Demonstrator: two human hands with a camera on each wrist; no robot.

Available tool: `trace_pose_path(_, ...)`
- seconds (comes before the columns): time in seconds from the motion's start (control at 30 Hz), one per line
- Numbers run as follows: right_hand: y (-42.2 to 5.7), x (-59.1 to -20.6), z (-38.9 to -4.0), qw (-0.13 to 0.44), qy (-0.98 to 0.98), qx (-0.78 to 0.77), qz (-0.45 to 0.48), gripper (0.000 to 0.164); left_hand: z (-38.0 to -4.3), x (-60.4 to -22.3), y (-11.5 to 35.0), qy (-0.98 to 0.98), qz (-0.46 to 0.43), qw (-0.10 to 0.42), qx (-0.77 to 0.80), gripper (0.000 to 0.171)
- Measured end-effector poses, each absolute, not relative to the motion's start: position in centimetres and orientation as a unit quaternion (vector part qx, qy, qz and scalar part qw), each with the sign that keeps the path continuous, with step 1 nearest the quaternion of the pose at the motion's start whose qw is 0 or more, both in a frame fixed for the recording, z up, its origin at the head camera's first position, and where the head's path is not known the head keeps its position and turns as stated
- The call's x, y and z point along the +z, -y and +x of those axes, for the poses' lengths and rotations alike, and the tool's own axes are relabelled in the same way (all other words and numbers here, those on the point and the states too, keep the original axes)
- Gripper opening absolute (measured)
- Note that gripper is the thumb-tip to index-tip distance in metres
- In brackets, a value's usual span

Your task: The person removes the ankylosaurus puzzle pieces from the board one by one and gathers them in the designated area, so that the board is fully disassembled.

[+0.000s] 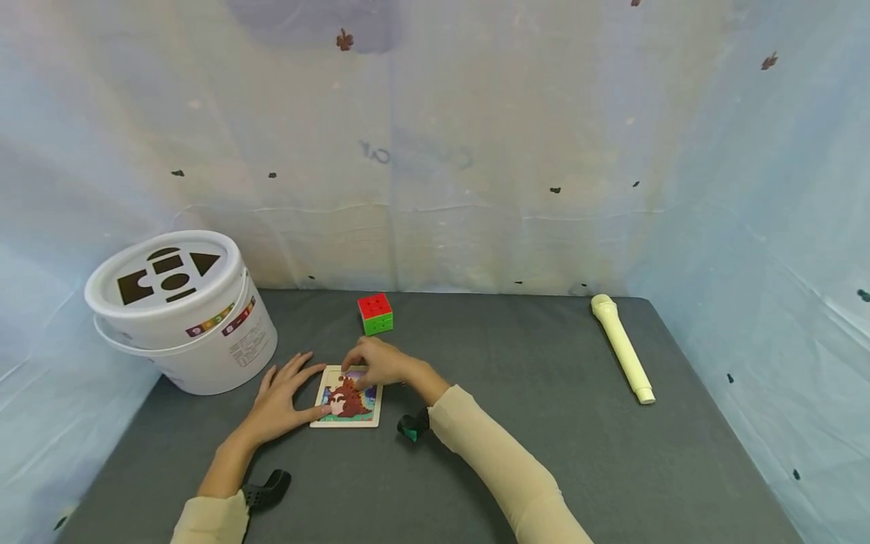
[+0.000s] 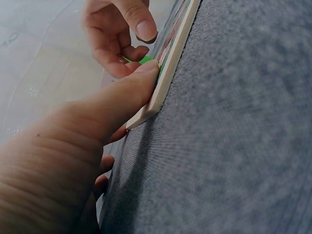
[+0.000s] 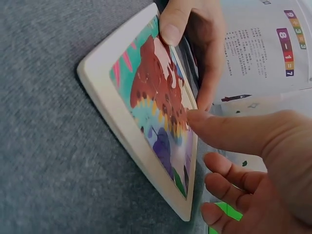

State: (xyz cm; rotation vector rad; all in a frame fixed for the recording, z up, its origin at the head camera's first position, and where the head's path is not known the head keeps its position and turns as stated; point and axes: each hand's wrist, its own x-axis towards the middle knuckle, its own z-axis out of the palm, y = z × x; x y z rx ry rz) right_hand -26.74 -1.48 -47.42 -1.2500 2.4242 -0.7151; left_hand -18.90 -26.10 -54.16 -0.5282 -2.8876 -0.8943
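A wooden-framed picture puzzle [image 1: 345, 425] lies flat on the dark table, showing a reddish-brown spotted dinosaur [image 3: 158, 73]. From its left side my left hand [image 1: 275, 408] reaches in with the fingers spread and fairly straight. The left thumb [image 2: 141, 80] presses on the puzzle's near left corner. Over the top of the puzzle comes my right hand [image 1: 381, 364], palm down with bent fingers. Its thumb tip [image 3: 197, 117] meets the picture, while the other fingers hang loosely curled beyond the frame's edge, with a gap between them and the thumb.
Behind the puzzle stands a red and green puzzle cube [image 1: 376, 313]. Two stacked white buckets [image 1: 224, 344], the upper lid cut with shaped holes, occupy the left corner. A pale yellow toy microphone [image 1: 624, 349] lies far right. Plastic sheeting [image 1: 462, 249] surrounds the table.
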Motion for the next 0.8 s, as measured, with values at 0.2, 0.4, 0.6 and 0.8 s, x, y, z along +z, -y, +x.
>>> trace_pose_path(0.2, 2.0, -47.6, -26.5, 0.161, -0.859, -0.229, -0.429, 0.031, -18.9, -54.3, 26.2, 0.939, -0.176, 0.036, -0.295, 0.081)
trace_pose_path(0.4, 2.2, -47.6, -26.2, 0.169, -0.873, -0.21, -0.406, 0.029, -19.1, -54.3, 26.2, 0.938, -0.177, 0.038, -0.294, 0.081)
trace_pose_path(0.6, 2.5, -47.3, -25.9, 0.171, -0.883, -0.194, -0.392, 0.029, -19.1, -54.2, 26.1, 0.94, -0.173, 0.036, -0.293, 0.081)
trace_pose_path(0.8, 2.7, -47.3, -25.8, 0.175, -0.879, -0.193, -0.399, 0.031, -19.0, -54.3, 26.1, 0.939, -0.177, 0.04, -0.293, 0.082)
